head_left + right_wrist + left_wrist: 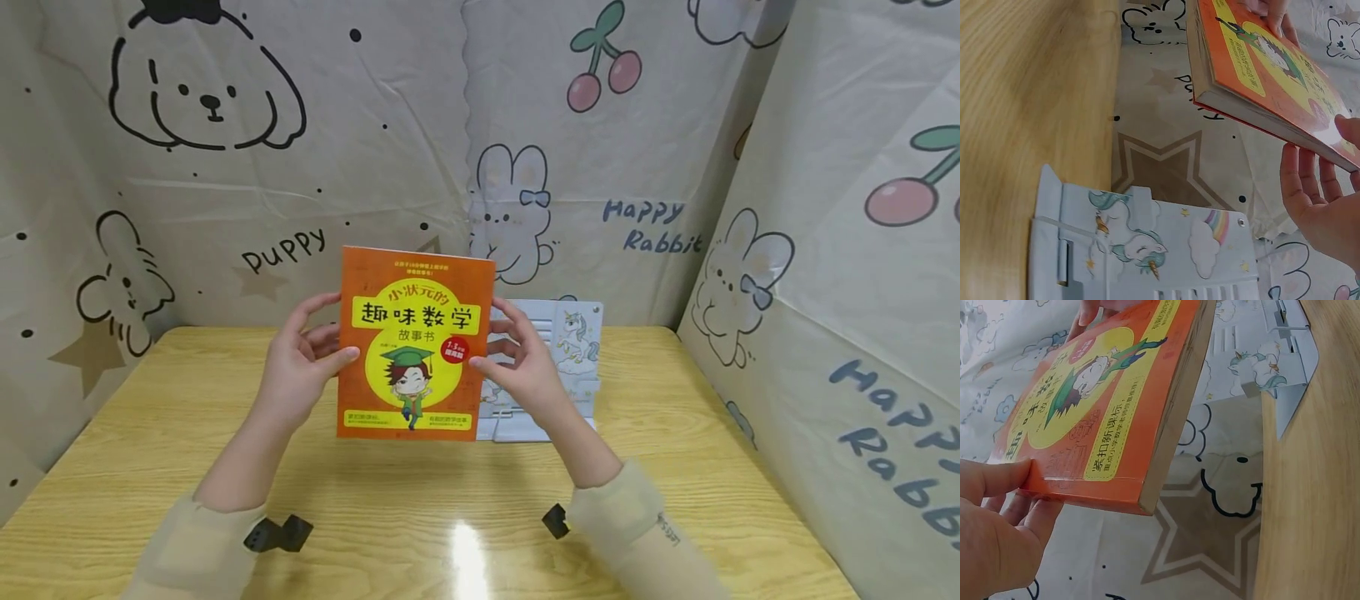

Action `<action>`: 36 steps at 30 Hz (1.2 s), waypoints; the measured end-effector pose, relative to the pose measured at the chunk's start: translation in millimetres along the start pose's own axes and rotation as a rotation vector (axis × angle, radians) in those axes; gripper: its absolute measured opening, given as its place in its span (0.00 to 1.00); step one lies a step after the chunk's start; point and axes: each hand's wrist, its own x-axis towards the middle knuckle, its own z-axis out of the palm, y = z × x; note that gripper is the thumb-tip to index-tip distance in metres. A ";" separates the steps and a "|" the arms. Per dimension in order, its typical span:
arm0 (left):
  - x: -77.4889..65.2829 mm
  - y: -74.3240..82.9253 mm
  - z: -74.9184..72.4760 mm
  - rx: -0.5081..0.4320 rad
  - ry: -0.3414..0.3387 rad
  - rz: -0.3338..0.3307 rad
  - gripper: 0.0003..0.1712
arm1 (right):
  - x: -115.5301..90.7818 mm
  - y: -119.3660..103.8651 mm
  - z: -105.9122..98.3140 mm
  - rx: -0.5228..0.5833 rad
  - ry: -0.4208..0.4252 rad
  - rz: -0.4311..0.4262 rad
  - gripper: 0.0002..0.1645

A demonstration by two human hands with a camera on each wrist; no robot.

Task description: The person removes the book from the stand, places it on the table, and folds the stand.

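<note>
An orange book (408,342) with a yellow circle and a cartoon child in a green cap is held upright, cover toward me, above the table. My left hand (300,367) grips its left edge, thumb on the front cover and fingers behind. On the opposite edge my right hand (525,358) holds it the same way. Both wrist views show the thick page block; in the left one the book (1110,406) tilts away from the thumb. Behind the book and right hand stands a pale book stand (577,333) with unicorn drawings, partly hidden.
The stand (1172,244) shows slots and a raised lip in the right wrist view. Beneath everything lies a light wooden table (360,517). A printed cloth (390,108) with puppies, rabbits and cherries hangs at the back and both sides. Black straps (279,533) sit by the sleeves.
</note>
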 end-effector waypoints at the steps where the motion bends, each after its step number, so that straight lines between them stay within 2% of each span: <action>1: -0.4 -1.8 -0.4 -0.009 0.002 -0.010 0.38 | -0.6 2.7 1.4 0.006 -0.008 0.003 0.45; 8: -2.6 -13.4 -5.0 -0.114 0.044 -0.080 0.34 | -7.1 23.2 14.0 0.022 -0.084 0.024 0.49; 14: -5.6 -20.6 -8.8 -0.173 0.052 -0.115 0.35 | -15.5 16.0 24.3 0.014 -0.089 0.035 0.47; 23: -12.2 -33.1 -14.1 -0.095 0.030 -0.207 0.37 | -19.1 19.5 32.4 -0.055 -0.082 0.105 0.47; 28: -14.5 -43.4 -19.6 -0.114 0.021 -0.262 0.38 | -19.7 21.7 38.4 -0.095 -0.095 0.123 0.46; 36: -18.1 -64.6 -27.8 -0.068 0.029 -0.343 0.38 | -17.6 37.7 51.0 -0.090 -0.105 0.195 0.47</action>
